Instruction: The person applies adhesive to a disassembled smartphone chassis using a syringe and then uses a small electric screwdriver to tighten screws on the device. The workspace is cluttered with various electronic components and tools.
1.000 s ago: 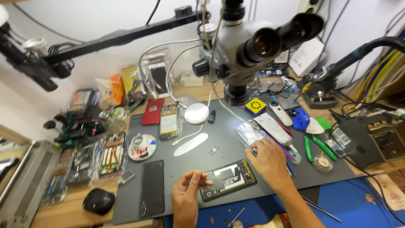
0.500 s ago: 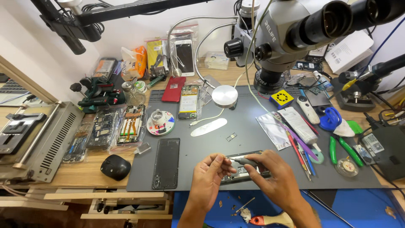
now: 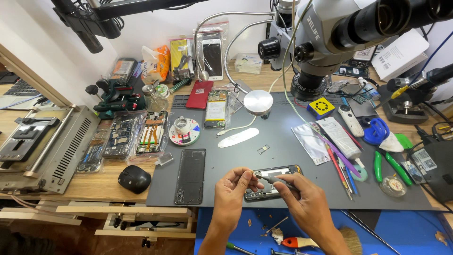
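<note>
An opened phone (image 3: 273, 181) lies face down on the grey work mat (image 3: 283, 156), its internals exposed. My left hand (image 3: 232, 192) pinches the tip end of a thin grey tool (image 3: 273, 180) just above the phone's left half. My right hand (image 3: 302, 200) grips the same tool's handle over the phone's right half. Both hands sit at the mat's front edge.
A black phone back cover (image 3: 190, 175) lies left of my hands. A microscope (image 3: 330, 33) hangs over the mat's far side with a round lamp (image 3: 258, 102). Tweezers, pliers and tubes crowd the right; circuit boards (image 3: 137, 134), a black mouse (image 3: 134, 179) and a metal machine (image 3: 42, 146) stand left.
The view has dropped and shifted left. My hands have come together over the phone, and a thin tool is now held between them where earlier they only steadied the phone.
</note>
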